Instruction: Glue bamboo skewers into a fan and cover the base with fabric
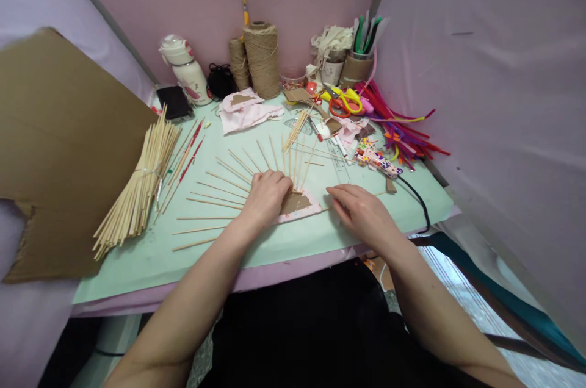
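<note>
The left hand (pixel 265 196) lies palm down with its fingers bent, pressing where the fan of sticks (pixel 220 183) meets the cardboard piece (pixel 295 202), gripping nothing. At its 3 o'clock the right hand (pixel 364 211) rests flat and open on the desk (pixel 284 244). A stick bundle (pixel 137 190) lies at 9 o'clock, near the fan.

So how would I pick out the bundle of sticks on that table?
Start at the pale green mat on the table and go to its left edge, where a big sheet of brown cardboard sits. Right beside it lies the bundle of thin wooden sticks. Unlike the single sticks fanned out by the left hand, these are packed together in one thick sheaf.
</note>
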### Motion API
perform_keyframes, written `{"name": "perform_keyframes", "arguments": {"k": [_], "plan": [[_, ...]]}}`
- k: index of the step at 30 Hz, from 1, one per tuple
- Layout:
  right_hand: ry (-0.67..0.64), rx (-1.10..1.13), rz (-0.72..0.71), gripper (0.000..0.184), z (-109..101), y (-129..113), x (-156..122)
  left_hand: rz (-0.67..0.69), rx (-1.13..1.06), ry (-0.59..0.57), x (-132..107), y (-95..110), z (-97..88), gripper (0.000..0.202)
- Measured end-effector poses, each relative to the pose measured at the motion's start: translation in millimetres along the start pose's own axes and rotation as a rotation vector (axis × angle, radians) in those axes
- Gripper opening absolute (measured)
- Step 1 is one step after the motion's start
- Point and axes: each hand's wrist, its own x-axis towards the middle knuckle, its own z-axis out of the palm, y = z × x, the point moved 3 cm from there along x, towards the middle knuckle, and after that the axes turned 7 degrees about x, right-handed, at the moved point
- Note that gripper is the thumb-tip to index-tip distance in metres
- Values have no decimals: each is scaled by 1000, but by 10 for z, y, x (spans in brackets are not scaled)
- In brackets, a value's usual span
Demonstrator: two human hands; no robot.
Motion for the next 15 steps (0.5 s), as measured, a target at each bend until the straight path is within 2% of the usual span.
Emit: {"name": "perform_keyframes", "arguments": {"k": [6, 15], "plan": [[3, -12, 2, 31, -5, -11, -6, -36, -33, 48, -8, -37, 13, 15], [-14, -13, -15, 30, 8, -46, 12, 48, 4, 43, -28, -27, 35, 15]]}}
